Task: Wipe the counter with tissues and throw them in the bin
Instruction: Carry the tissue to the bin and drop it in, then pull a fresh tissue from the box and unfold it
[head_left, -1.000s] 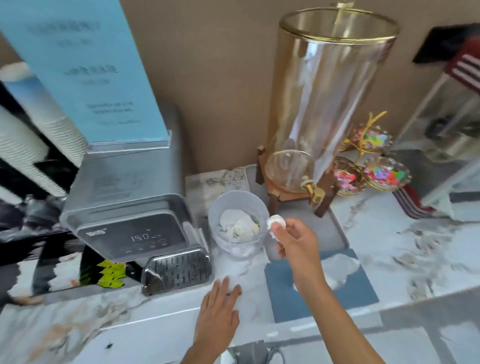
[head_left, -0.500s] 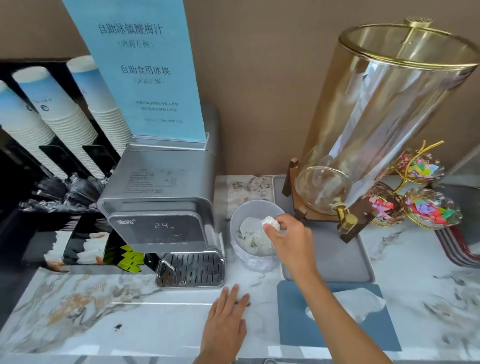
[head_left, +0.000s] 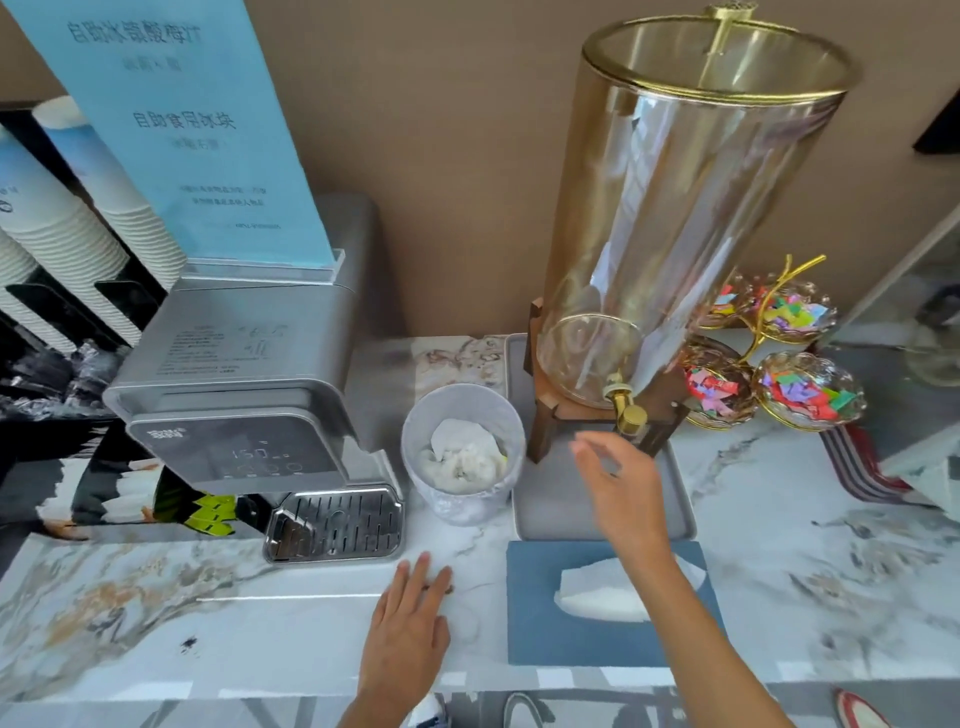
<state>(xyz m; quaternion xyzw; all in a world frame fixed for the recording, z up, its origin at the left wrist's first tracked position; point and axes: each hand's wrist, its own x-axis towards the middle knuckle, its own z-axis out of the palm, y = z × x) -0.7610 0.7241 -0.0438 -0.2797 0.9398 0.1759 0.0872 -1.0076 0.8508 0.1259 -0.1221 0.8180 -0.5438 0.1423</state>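
White crumpled tissues (head_left: 462, 457) now fill the small translucent bin (head_left: 415, 457) between the water dispenser (head_left: 249, 384) and the grey tray (head_left: 670, 514). Half a second earlier the right hand (head_left: 618, 480) pinched a wad over the bin's mouth; now it hovers over the tray, fingers spread and empty, so that wad has been thrown away. The left hand (head_left: 408, 626) lies flat and open on the marble surface (head_left: 130, 613). A dark speck (head_left: 188, 643) remains, so wiping seems unfinished; the tissue box (head_left: 524, 608) sits below the right forearm. Readable writing: "150" on the dispenser display, and "自助食用冰块" on the blue sign (head_left: 182, 130), though blur makes this uncertain.
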